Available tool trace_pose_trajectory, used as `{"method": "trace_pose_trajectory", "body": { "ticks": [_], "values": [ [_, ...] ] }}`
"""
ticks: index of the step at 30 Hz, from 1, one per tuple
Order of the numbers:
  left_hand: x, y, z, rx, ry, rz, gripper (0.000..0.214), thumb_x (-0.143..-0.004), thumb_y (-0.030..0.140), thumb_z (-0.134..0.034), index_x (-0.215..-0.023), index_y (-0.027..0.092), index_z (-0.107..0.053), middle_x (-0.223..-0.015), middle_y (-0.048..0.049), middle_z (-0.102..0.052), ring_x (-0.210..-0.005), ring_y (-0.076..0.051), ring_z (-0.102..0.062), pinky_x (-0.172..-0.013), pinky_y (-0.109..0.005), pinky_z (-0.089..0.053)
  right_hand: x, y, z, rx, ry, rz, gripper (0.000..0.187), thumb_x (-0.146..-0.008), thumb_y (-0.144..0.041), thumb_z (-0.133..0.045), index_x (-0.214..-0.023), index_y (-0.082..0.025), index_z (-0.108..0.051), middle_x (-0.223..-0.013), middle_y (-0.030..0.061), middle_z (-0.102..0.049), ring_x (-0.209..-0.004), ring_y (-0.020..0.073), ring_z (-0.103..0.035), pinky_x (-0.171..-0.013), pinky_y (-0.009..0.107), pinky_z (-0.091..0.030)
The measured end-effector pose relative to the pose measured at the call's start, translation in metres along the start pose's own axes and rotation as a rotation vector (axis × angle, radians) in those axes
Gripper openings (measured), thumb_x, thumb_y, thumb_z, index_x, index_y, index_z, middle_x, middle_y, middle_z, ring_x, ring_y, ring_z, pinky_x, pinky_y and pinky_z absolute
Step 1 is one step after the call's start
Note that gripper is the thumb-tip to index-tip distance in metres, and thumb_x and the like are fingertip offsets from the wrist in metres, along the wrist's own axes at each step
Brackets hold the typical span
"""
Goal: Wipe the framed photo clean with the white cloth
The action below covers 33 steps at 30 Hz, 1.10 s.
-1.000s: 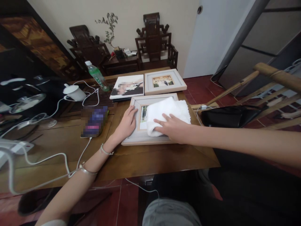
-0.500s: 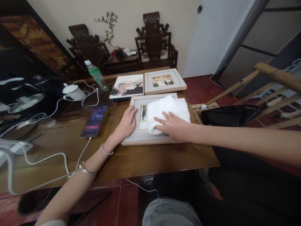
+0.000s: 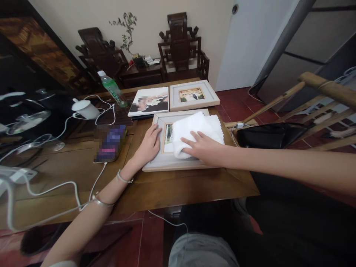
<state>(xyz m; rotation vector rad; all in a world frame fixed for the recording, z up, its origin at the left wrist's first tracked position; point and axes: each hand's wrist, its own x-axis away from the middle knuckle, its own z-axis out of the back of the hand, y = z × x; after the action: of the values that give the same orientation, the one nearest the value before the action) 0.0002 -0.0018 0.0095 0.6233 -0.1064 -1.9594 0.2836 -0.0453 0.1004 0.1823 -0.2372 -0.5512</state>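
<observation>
Pressing flat and open-palmed on a folded white towel (image 3: 196, 130), the right hand (image 3: 204, 148) grips nothing, while the left hand (image 3: 148, 145) lies spread on the near pale wooden picture frame (image 3: 167, 163) under the towel. Hard rubbing might slide this frame into the second pale frame (image 3: 193, 95) just behind it, or towards the green-labelled plastic bottle (image 3: 110, 88) beyond.

Wooden table (image 3: 178, 189) under three picture frames (image 3: 178, 163), bottle (image 3: 111, 89), cup (image 3: 85, 108)

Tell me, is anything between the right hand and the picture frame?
Yes. A folded white towel lies on the frame, and the right hand presses on the towel, not on the frame's glass. The left hand rests straight on the frame's left edge, with nothing between.
</observation>
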Motion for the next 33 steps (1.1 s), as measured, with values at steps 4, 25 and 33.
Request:
{"method": "trace_pose_trajectory", "body": {
  "ticks": [4,25,33],
  "values": [
    [0.000,0.001,-0.001,0.010,0.003,0.013,0.045,-0.100,0.023,-0.039,-0.141,0.013,-0.056,-0.162,-0.0214,-0.046,-0.156,-0.034,-0.040,-0.130,-0.060,-0.033,0.000,-0.002,-0.001,0.004,0.005,-0.012,0.063,-0.085,-0.006,-0.066,-0.147,-0.018,-0.061,-0.166,0.0205,-0.044,-0.142,0.0499,-0.050,-0.109,0.060,-0.048],
    [-0.001,0.001,0.000,0.038,-0.009,0.017,0.045,-0.100,0.027,-0.040,-0.141,0.015,-0.056,-0.161,-0.0194,-0.048,-0.155,-0.035,-0.041,-0.130,-0.060,-0.033,-0.024,0.052,-0.018,-0.061,0.009,-0.167,0.076,-0.082,0.006,-0.053,-0.154,-0.019,-0.053,-0.173,0.0173,-0.032,-0.155,0.0466,-0.032,-0.117,0.071,-0.036],
    [-0.001,0.003,0.001,0.034,-0.008,0.013,0.045,-0.101,0.026,-0.040,-0.141,0.014,-0.055,-0.163,-0.0203,-0.046,-0.157,-0.035,-0.038,-0.131,-0.060,-0.031,-0.003,-0.012,0.007,-0.168,-0.070,-0.124,0.072,-0.079,0.001,-0.062,-0.148,-0.021,-0.060,-0.169,0.0169,-0.040,-0.149,0.0507,-0.041,-0.111,0.069,-0.044]
  ]
}}
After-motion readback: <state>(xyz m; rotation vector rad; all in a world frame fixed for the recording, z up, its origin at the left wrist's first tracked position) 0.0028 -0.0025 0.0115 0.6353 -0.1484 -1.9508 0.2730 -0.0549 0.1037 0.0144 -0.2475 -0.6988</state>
